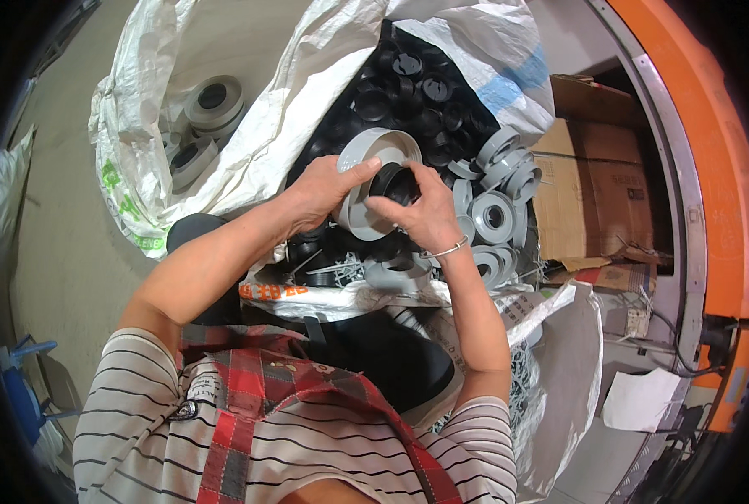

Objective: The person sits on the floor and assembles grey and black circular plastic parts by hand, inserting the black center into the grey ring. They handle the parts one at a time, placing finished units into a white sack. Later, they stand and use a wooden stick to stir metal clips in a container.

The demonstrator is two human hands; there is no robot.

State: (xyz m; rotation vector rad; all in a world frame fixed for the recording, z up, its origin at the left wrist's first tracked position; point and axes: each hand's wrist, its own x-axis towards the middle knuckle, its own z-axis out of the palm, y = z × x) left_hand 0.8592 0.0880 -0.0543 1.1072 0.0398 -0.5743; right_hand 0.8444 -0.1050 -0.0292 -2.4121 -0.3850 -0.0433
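Note:
In front of me, above an open white woven sack, my left hand grips the left rim of a round grey plastic part, thumb over its edge. My right hand is closed around a black plastic ring or cap at the middle of the grey part. Its thumb and fingers pinch the black piece's edge. How far the two parts are joined is hidden by my fingers. Below them lie many black caps and, to the right, a pile of similar grey round parts.
Another white sack on the left holds several grey parts. Thin grey plastic scraps lie near the sack's front edge. Cardboard boxes and an orange machine frame stand at the right. Another sack sits beside my right elbow.

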